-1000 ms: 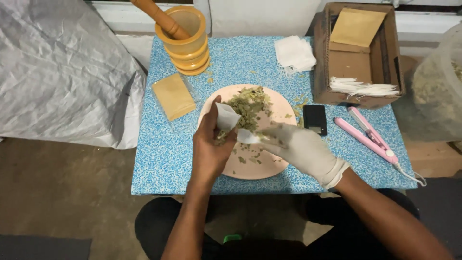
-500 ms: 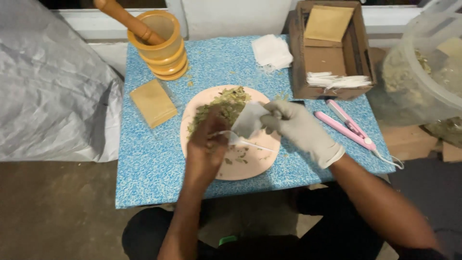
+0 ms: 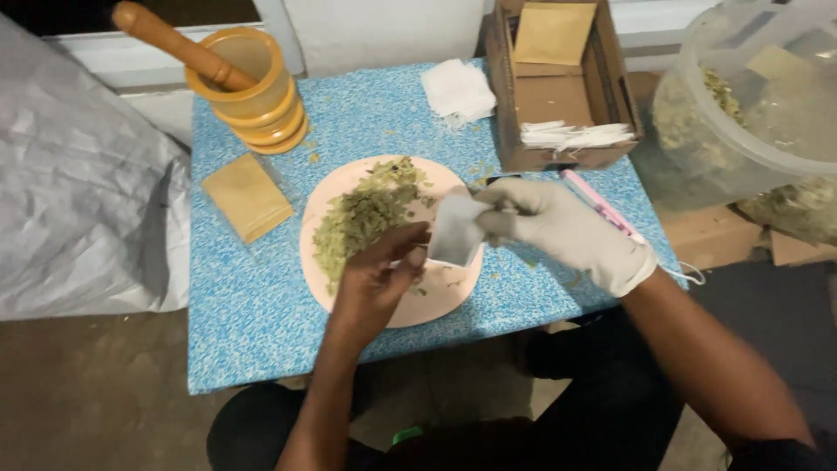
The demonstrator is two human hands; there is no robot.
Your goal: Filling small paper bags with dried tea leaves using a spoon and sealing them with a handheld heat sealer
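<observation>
My right hand [image 3: 558,228], in a white glove, pinches a small white paper pouch [image 3: 455,230] above the right side of a pale pink plate [image 3: 349,183]. My bare left hand [image 3: 377,277] is at the pouch's lower left edge, fingers curled and touching it. A heap of dried green leaves [image 3: 359,214] lies on the plate's left and top part. Loose bits lie on the plate near my hands.
A blue speckled table [image 3: 253,305] holds a stack of yellow mortars with a wooden pestle [image 3: 248,83], a tan packet [image 3: 247,196], white pouches [image 3: 457,89], a cardboard box [image 3: 558,78] and a pink flat tool [image 3: 602,202]. A clear tub of leaves [image 3: 741,105] stands right; grey sheeting [image 3: 78,192] lies left.
The view has shifted, so the table sits further left. My gloved right hand has taken over the pouch and lifted it; my left hand dropped to its lower edge.
</observation>
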